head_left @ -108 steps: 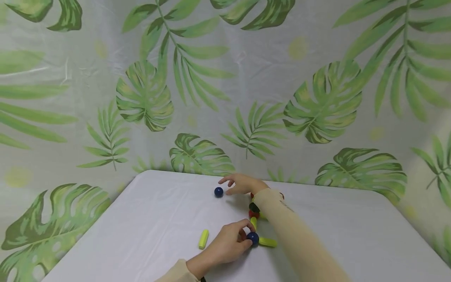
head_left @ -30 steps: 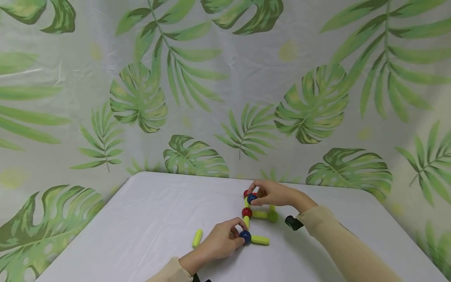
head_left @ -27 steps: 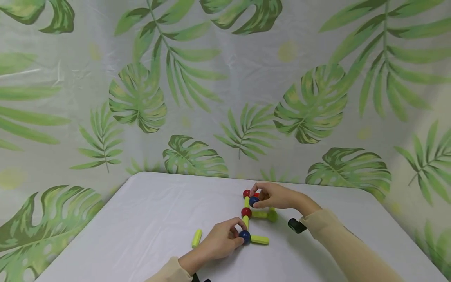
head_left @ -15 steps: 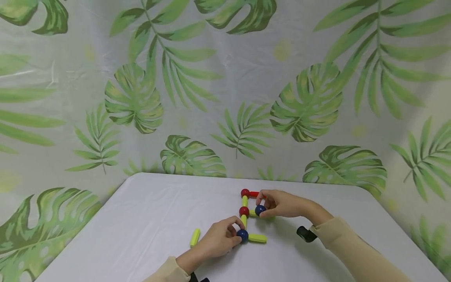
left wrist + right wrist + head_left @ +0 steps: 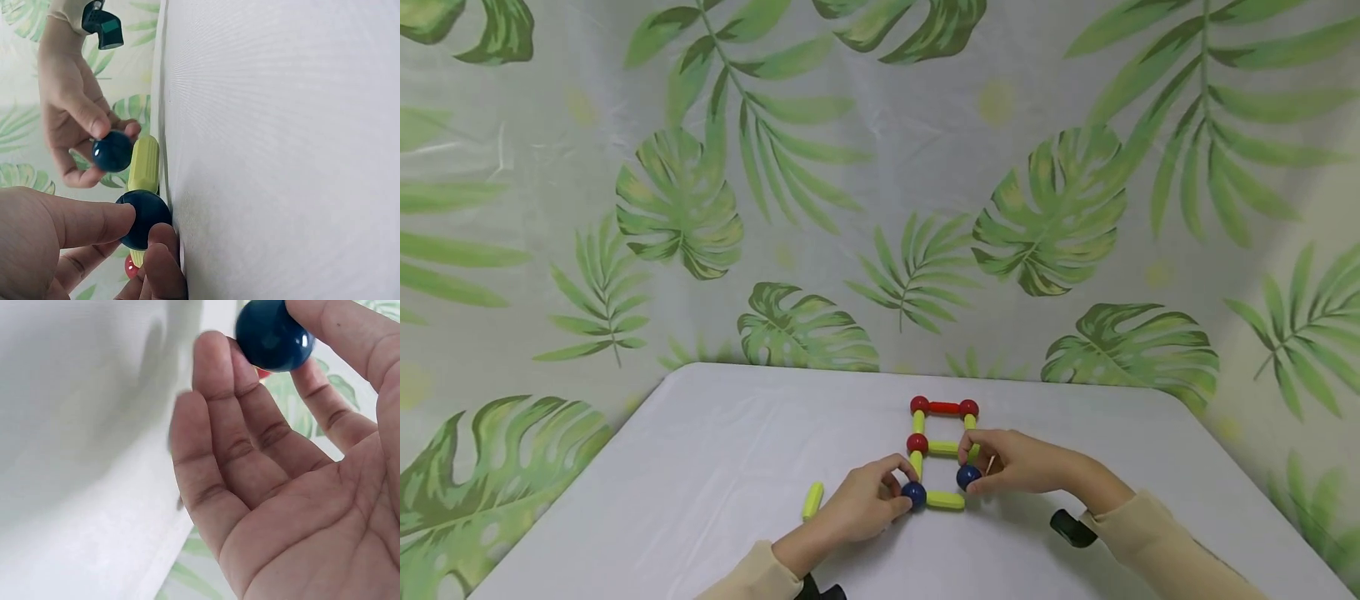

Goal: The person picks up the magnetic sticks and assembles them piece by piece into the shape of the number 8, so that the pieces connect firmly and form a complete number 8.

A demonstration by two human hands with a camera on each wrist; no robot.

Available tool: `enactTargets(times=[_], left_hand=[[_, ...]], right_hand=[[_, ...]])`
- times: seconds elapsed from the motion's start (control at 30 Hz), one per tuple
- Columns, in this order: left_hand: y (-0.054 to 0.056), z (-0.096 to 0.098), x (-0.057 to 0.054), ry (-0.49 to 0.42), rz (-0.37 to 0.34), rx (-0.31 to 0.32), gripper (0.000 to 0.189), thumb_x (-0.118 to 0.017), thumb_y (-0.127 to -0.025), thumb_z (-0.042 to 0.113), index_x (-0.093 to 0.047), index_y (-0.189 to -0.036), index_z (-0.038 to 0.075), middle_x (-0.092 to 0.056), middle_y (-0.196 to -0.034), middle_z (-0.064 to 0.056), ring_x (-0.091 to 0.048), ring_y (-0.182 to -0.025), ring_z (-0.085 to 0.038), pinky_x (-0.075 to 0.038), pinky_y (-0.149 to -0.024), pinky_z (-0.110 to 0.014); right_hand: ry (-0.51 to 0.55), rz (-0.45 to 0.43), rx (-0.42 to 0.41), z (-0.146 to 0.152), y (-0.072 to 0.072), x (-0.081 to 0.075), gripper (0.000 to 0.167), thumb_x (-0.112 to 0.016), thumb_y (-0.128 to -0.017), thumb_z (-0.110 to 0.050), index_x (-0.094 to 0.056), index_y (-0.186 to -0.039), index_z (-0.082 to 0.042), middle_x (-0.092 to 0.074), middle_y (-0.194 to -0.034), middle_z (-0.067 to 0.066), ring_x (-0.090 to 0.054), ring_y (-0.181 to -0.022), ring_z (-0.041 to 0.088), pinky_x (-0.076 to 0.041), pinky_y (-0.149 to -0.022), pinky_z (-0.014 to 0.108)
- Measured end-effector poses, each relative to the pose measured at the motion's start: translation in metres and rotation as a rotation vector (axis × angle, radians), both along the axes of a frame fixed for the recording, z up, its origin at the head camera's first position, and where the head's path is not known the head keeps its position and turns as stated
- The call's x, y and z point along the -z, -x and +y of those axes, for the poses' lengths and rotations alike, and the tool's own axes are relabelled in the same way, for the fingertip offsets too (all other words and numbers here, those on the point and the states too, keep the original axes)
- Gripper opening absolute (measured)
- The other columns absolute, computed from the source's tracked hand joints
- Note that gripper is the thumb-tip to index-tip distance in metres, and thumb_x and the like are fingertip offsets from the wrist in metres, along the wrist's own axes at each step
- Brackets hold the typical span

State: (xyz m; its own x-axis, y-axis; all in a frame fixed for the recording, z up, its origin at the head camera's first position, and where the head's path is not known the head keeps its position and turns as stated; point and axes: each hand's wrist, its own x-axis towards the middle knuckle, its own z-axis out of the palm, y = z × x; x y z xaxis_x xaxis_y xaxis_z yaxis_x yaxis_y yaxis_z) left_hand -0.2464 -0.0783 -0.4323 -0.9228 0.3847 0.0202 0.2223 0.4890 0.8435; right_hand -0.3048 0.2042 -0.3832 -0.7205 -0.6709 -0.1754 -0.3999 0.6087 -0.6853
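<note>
My left hand (image 5: 867, 503) pinches a blue ball (image 5: 913, 495) at the near left corner of a ball-and-rod frame. From that ball a yellow-green rod (image 5: 945, 500) points right, its far end bare, and another yellow-green rod (image 5: 916, 464) runs back to a red ball (image 5: 917, 443). My right hand (image 5: 1026, 463) holds a second blue ball (image 5: 968, 477) between thumb and fingers, close behind the bare rod end. In the left wrist view this blue ball (image 5: 112, 151) is right beside the rod's tip. The right hand partly covers the frame's right side.
At the frame's back, a red rod (image 5: 944, 408) joins two red balls, one being the back right ball (image 5: 969, 408). A loose yellow-green rod (image 5: 812, 501) lies left of my left hand on the white table (image 5: 722, 467). A leaf-patterned curtain (image 5: 805, 208) hangs behind.
My right hand took the second blue ball from the table's back, then brought it right and nearer, toward the frame's near right corner. The left hand keeps its pinch on its ball.
</note>
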Motion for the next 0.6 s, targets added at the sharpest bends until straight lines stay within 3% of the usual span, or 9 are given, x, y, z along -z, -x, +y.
enactTargets(times=[0.23, 0.6], left_hand=[[0.002, -0.001, -0.001, 0.012, 0.014, 0.008, 0.022, -0.075, -0.099, 0.008, -0.066, -0.116, 0.020, -0.064, -0.095, -0.003, -0.059, -0.074, -0.015, -0.047, -0.062, -0.024], [0.002, 0.000, 0.001, 0.006, 0.005, 0.003, 0.022, -0.075, -0.099, 0.007, -0.066, -0.116, 0.019, -0.064, -0.096, -0.003, -0.059, -0.074, -0.015, -0.047, -0.061, -0.024]], right_hand=[[-0.013, -0.033, 0.008, 0.006, -0.013, 0.006, 0.032, -0.084, -0.095, -0.022, -0.061, -0.117, -0.016, -0.068, -0.095, 0.003, -0.063, -0.085, 0.021, -0.051, -0.075, 0.028], [0.002, -0.030, -0.007, 0.012, -0.018, 0.013, 0.032, -0.082, -0.096, -0.024, -0.061, -0.119, -0.017, -0.066, -0.092, 0.001, -0.058, -0.078, 0.015, -0.046, -0.068, 0.026]])
